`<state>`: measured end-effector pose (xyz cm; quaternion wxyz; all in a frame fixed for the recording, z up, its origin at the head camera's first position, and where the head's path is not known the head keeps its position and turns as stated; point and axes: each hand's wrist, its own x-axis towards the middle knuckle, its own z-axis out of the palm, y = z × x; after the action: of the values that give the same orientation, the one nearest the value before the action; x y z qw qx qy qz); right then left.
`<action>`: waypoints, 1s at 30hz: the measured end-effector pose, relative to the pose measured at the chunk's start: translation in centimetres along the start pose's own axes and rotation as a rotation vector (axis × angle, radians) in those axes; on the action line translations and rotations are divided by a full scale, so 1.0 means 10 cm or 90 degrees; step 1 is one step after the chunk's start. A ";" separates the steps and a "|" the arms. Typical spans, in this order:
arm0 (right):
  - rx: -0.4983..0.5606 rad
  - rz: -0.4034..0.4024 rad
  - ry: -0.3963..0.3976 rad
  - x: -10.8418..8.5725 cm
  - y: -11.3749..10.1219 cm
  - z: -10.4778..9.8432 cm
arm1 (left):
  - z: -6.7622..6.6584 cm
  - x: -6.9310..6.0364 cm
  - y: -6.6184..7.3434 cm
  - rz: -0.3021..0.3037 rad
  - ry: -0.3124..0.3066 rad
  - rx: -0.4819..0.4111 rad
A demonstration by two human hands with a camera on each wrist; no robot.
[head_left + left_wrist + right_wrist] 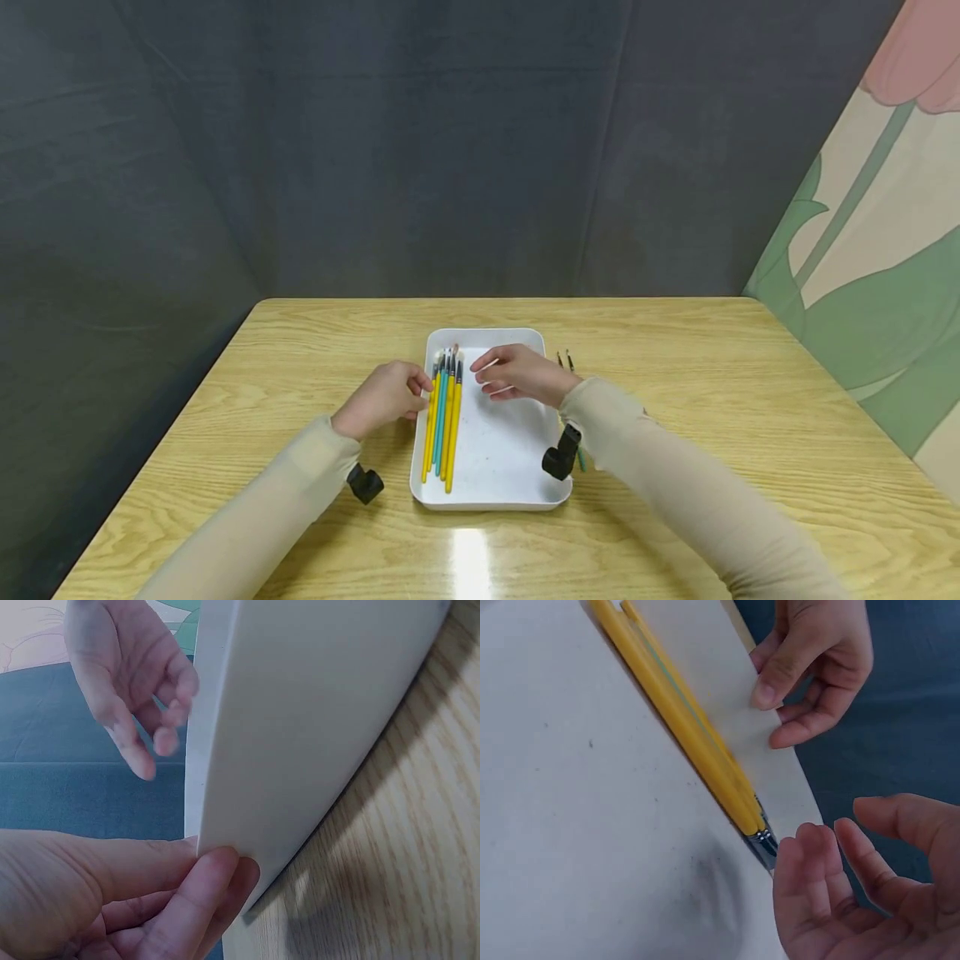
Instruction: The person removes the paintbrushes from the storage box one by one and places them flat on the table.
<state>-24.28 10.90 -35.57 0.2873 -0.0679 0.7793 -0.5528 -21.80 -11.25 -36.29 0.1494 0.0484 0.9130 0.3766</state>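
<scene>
Paintbrushes are lined up in a white tray.
The tray's left rim is pinched between the left hand's thumb and fingers; the right hand is held over the tray, fingers loosely parted. The yellow and teal handles are laid lengthwise along the left side, on the tray's floor.
</scene>
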 end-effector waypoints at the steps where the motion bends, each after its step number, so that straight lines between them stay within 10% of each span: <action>1: -0.004 0.008 0.006 0.03 0.00 0.02 | 0.00 0.00 0.00 0.000 0.000 0.000; 30: -0.109 0.032 0.112 0.29 0.08 0.44 | 0.00 0.00 0.01 -0.004 -0.011 0.009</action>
<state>-24.18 6.33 -38.37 0.2247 -0.0239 0.8472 -0.4808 -21.78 -11.16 -36.26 0.1580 0.0502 0.9144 0.3692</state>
